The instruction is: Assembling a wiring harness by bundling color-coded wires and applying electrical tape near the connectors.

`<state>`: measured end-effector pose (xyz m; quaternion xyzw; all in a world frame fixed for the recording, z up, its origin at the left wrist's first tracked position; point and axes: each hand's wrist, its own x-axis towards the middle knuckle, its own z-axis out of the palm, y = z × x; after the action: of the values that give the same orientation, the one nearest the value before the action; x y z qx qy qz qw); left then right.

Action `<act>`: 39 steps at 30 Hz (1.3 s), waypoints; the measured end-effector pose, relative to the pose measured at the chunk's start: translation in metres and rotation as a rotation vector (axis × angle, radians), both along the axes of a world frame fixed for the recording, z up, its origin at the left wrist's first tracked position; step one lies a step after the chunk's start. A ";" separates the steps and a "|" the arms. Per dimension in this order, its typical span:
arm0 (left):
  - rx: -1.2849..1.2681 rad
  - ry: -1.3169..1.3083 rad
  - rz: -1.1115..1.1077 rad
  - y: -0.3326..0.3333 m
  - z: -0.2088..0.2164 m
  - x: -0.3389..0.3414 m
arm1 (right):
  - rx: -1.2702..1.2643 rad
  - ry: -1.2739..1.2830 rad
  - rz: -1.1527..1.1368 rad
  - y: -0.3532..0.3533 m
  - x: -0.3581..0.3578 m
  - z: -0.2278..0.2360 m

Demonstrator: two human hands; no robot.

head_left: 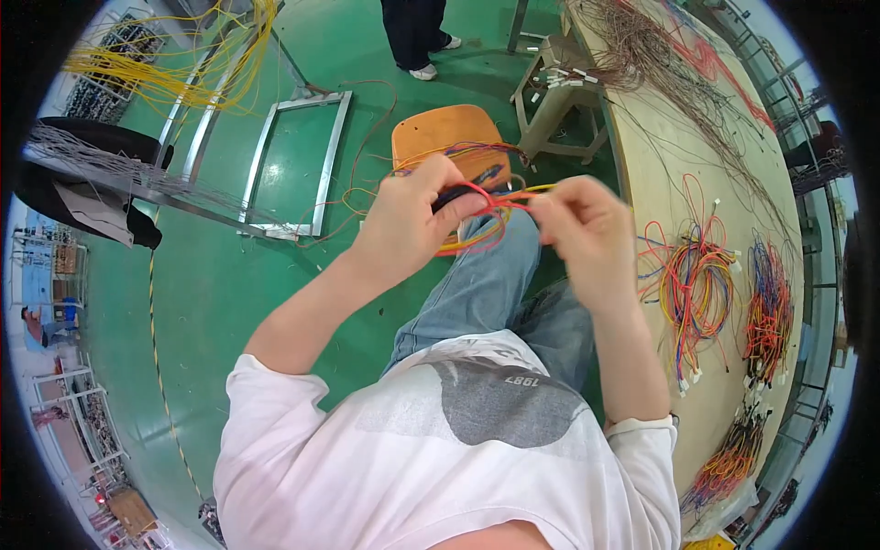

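My left hand (417,215) is closed round a coiled bundle of coloured wires (486,236), mostly red, yellow and dark. Just right of it, my right hand (584,220) has its fingers pinched on red and yellow strands that run across from the bundle. The bundle hangs above my knees, in front of a wooden stool seat (445,131). Loose ends of the wires trail over that seat and off to its left. My right fingers are slightly blurred, and the inside of my left grip is hidden.
On the right, a long table (660,151) bears a coiled wire bundle (694,289), more wire bundles (766,312) and brown wires (642,46). A plastic stool (559,101) stands beside it. At left are a metal frame (335,165) and hanging yellow wires (165,73). Another person's legs (412,32) show ahead.
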<state>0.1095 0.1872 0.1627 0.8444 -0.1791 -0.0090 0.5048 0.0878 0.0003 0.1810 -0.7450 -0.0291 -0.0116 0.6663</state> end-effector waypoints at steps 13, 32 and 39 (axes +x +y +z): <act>0.161 0.215 -0.313 -0.030 0.018 0.001 | 0.631 -0.002 0.049 -0.011 0.018 0.046; -0.234 1.118 -0.924 -0.042 0.041 -0.021 | 0.888 0.266 0.074 -0.065 -0.084 0.047; 0.482 1.004 -0.942 -0.082 0.070 -0.010 | -0.695 -0.694 -0.283 -0.081 -0.084 0.027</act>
<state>0.0997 0.1048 0.2326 0.6597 -0.2633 -0.6506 0.2688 0.0043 -0.0802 0.2082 -0.8714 -0.1498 -0.3382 0.3223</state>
